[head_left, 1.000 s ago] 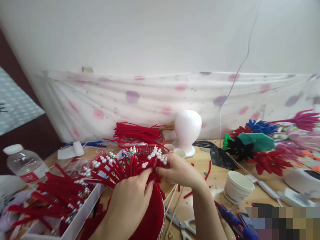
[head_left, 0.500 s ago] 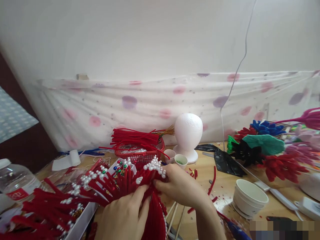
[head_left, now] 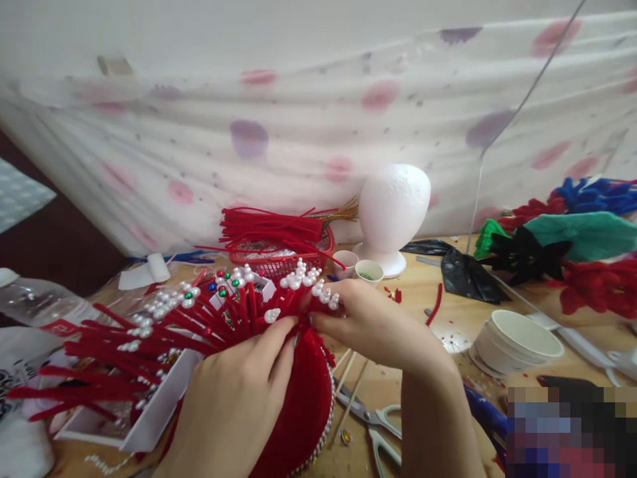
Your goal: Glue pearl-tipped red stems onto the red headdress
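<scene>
The left hand (head_left: 239,375) lies bent over the red velvet piece (head_left: 311,392), in front of the foam head (head_left: 393,212) and to its left, while the right hand (head_left: 371,325) curls at the beaded stems (head_left: 243,309); from here I can't tell what either pinches. Scissors (head_left: 368,416) lie in front of the foam head, a red basket (head_left: 283,267) just left of it, a white pot (head_left: 512,358) to its right.
</scene>
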Tool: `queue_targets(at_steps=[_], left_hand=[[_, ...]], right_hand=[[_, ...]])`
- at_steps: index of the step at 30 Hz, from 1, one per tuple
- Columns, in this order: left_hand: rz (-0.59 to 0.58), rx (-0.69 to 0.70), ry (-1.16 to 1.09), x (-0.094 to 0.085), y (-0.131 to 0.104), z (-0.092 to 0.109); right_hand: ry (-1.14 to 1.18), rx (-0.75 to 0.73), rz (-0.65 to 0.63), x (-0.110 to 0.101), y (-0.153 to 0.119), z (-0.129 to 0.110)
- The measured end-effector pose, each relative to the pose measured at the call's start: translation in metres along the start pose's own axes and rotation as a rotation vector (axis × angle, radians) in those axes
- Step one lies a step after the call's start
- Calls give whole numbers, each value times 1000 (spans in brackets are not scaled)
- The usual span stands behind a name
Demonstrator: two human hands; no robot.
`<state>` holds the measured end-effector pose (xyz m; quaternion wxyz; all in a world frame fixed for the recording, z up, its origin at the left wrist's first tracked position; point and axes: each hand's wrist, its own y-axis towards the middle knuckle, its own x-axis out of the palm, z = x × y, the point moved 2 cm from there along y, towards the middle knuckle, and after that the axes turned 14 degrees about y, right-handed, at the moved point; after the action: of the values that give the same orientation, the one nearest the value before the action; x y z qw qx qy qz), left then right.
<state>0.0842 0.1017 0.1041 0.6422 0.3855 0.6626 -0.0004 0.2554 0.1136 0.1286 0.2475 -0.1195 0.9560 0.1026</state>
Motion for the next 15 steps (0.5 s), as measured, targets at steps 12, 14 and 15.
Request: queue_targets(at_steps=[12,14,15], left_hand=[[16,-12,-89,-5,2,2],[2,-14,-90,-6,2,1],[-5,-16,-86,-5,2,1]], right_hand=[[-11,6,2,1,-3,1],[16,-4,-16,0,-3,2],[24,-9,-21,-1,-2,3]])
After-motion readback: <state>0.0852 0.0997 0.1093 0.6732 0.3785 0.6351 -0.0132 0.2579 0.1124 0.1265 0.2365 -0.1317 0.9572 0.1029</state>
